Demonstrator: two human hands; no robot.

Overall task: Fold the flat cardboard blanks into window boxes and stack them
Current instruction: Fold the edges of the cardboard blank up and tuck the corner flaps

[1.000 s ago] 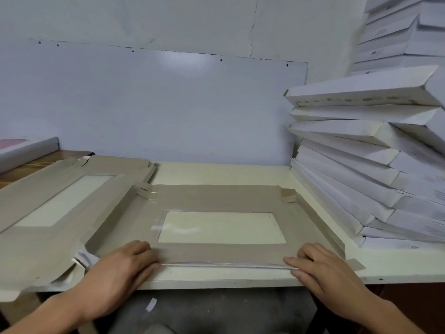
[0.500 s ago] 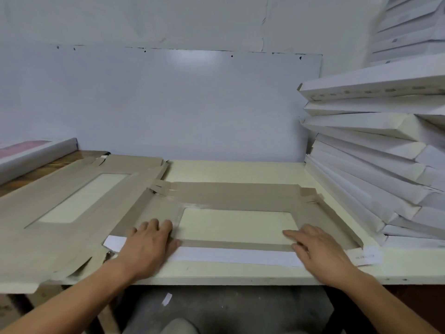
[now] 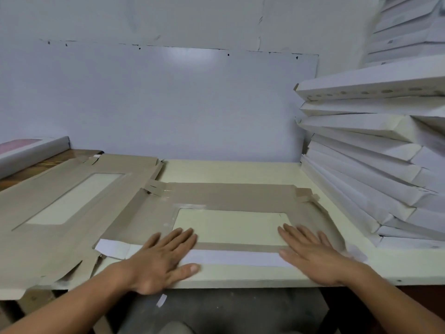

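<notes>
A flat brown cardboard blank (image 3: 231, 195) with a rectangular window lies on the cream table (image 3: 231, 171) in front of me. Its near flap (image 3: 237, 257) is folded over, showing its white side. My left hand (image 3: 160, 259) presses flat on the flap's left part, fingers straight. My right hand (image 3: 310, 253) presses flat on the flap's right end, fingers spread. More flat blanks (image 3: 60, 201) with a window lie in a pile to the left. Folded white boxes (image 3: 375, 150) are stacked high on the right.
A white wall panel (image 3: 168, 104) stands behind the table. A white-edged box with a pink top (image 3: 29, 149) sits on a wooden surface at the far left. A scrap of paper (image 3: 161, 300) lies on the floor below the table edge.
The near flap has been folded from upright over onto the blank, white side up. Both hands moved forward from the fold edge and now lie flat on the flap.
</notes>
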